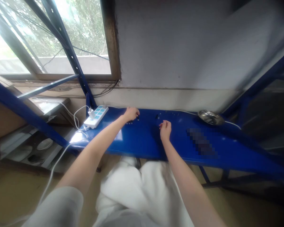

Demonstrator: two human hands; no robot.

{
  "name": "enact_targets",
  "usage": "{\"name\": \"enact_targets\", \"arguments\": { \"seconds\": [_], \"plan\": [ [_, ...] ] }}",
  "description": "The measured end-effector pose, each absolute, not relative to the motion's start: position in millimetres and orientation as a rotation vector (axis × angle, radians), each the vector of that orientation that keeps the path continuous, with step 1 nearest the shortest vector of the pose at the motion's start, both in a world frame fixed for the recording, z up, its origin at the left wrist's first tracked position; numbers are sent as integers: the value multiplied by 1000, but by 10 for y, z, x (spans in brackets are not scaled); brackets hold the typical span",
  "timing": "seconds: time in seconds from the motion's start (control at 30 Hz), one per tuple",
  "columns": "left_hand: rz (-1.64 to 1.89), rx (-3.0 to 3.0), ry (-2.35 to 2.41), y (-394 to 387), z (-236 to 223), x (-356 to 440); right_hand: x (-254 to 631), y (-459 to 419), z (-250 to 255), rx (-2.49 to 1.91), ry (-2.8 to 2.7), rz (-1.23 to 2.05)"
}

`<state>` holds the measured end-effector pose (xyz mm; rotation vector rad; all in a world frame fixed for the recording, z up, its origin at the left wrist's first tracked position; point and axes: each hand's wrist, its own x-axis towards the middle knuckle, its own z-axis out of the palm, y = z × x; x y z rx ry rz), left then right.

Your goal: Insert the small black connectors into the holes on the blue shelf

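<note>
My left hand reaches to the far side of a blue metal shelf, fingers curled down over several small dark parts lying there. What it grips, if anything, is too small to name. My right hand rests nearer the middle of the shelf with its fingers bent inward in a loose pinch; I cannot make out anything in it. More tiny dark parts lie just beyond it, near the wall.
A white power strip with a plugged charger and white cable lies at the shelf's left end. A round steel dish sits at the right rear. Blue rack posts cross the window on the left. Plates rest on a lower shelf.
</note>
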<state>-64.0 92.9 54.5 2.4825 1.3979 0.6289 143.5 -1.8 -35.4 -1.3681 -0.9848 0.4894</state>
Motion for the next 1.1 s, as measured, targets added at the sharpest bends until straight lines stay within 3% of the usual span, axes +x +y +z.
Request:
{"name": "enact_targets", "arguments": {
  "seconds": [0.6, 0.87, 1.1],
  "plan": [
    [457, 2464, 1469, 978, 314, -687, 1454, -59, -490, -1417, -1051, 534],
    [71, 2646, 1567, 953, 356, -688, 1440, -73, -480, -1391, -1067, 538],
    [38, 2643, 1597, 970, 353, -721, 1451, -61, -500, -1387, -1069, 540]
  ]
}}
